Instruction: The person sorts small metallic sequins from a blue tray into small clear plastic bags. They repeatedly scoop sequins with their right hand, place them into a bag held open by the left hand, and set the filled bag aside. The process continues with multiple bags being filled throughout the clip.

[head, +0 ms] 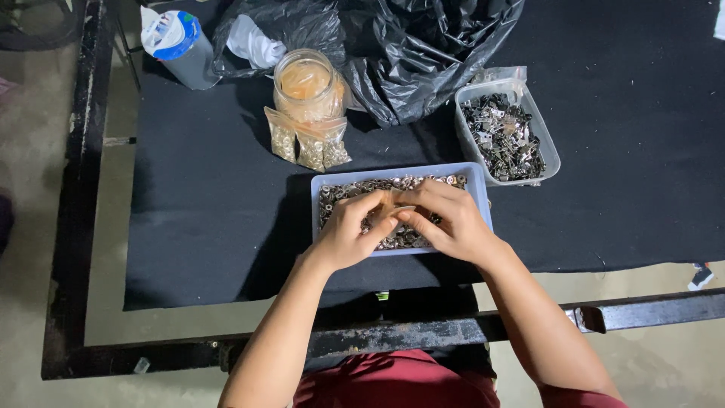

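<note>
A light blue tray (477, 189) full of small metal rings sits on a black cloth in front of me. Both hands hover over it, fingertips meeting at the middle. My left hand (349, 230) and my right hand (445, 219) pinch a small metal piece (400, 211) between thumbs and fingers. The hands hide much of the tray's contents.
A clear tub (553, 155) of dark metal clips stands to the right. Behind the tray are small bags of metal bits (310, 143), a glass jar (307, 85), a blue-lidded container (180, 45) and a black plastic bag (408, 53). A black metal frame (453, 329) edges the table.
</note>
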